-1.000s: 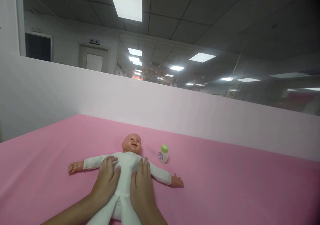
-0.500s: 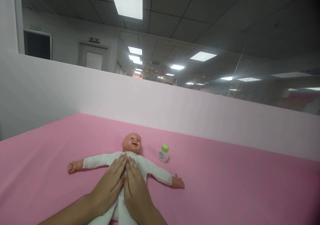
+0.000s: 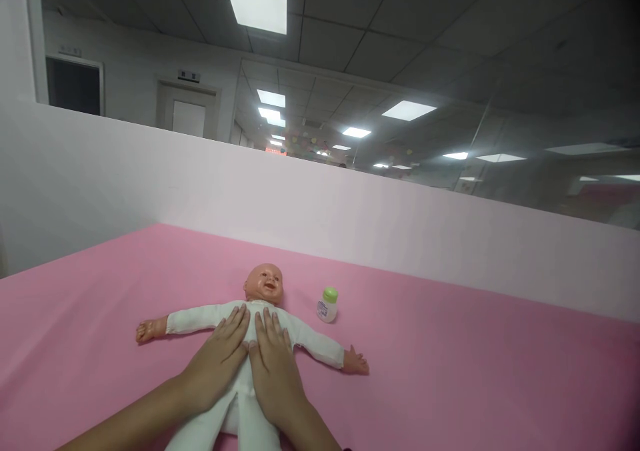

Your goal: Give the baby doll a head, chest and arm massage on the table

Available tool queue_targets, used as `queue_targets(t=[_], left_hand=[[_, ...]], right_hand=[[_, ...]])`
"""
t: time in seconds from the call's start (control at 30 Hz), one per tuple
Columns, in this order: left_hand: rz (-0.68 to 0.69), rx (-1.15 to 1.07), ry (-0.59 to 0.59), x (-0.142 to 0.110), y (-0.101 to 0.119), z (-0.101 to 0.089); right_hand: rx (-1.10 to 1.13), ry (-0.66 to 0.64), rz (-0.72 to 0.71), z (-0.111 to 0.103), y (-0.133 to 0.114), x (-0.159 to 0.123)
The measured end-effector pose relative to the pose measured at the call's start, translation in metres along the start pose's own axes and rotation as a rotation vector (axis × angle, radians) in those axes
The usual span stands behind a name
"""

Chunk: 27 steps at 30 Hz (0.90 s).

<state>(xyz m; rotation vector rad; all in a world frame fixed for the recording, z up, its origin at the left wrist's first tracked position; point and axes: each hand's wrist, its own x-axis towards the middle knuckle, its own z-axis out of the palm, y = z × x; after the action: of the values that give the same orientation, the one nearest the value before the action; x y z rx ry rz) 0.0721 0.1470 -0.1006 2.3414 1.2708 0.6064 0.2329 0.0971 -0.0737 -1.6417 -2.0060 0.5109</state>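
Note:
A baby doll (image 3: 264, 284) in a white suit lies on its back on the pink table (image 3: 450, 371), arms spread out to both sides. My left hand (image 3: 220, 357) lies flat on the doll's chest, fingers stretched out toward its neck. My right hand (image 3: 273, 367) rests flat beside it on the chest, fingers slightly spread. Both hands touch the white cloth and hold nothing. The doll's legs are partly hidden under my wrists.
A small white bottle with a green cap (image 3: 327, 305) stands on the table just right of the doll's head. A low white partition wall (image 3: 350, 224) runs along the back of the table. Behind it is an office ceiling with lights.
My hands moved from the doll's sides to the middle of its chest, side by side. Since half a second ago they have slid slightly back and the fingers have spread a little.

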Motion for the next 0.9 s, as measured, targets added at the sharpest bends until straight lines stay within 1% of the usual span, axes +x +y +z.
queue_targets(t=[0.13, 0.23, 0.4, 0.5, 0.6, 0.67, 0.73, 0.8, 0.87, 0.9], left_hand=[[-0.004, -0.081, 0.045, 0.002, -0.007, 0.002], [-0.084, -0.163, 0.072, 0.003, -0.01, 0.007], [-0.215, -0.236, 0.065, 0.007, -0.014, 0.012], [-0.268, -0.263, 0.074, 0.013, -0.024, 0.018], [-0.281, -0.282, 0.136, 0.017, -0.036, 0.024], [-0.258, -0.284, 0.197, 0.017, -0.039, 0.022], [-0.212, -0.269, 0.262, 0.014, -0.034, 0.013], [-0.158, -0.25, 0.334, 0.01, -0.02, -0.002], [-0.11, -0.247, 0.408, 0.005, -0.004, -0.019], [-0.087, -0.246, 0.432, 0.002, 0.004, -0.027]], right_hand=[[0.009, 0.028, 0.072, 0.002, 0.001, 0.004], [0.014, 0.05, 0.147, 0.002, -0.001, 0.005], [0.016, 0.085, 0.256, 0.008, 0.0, 0.008], [0.016, 0.078, 0.307, 0.009, 0.002, 0.01], [0.002, 0.036, 0.361, 0.001, 0.003, 0.009], [-0.068, 0.037, 0.329, -0.008, 0.003, 0.006], [-0.184, 0.107, 0.276, -0.019, 0.003, 0.002], [-0.278, 0.239, 0.231, -0.028, 0.004, 0.001], [-0.273, 0.387, 0.15, -0.032, 0.006, 0.001], [-0.229, 0.45, 0.073, -0.032, 0.007, 0.002]])
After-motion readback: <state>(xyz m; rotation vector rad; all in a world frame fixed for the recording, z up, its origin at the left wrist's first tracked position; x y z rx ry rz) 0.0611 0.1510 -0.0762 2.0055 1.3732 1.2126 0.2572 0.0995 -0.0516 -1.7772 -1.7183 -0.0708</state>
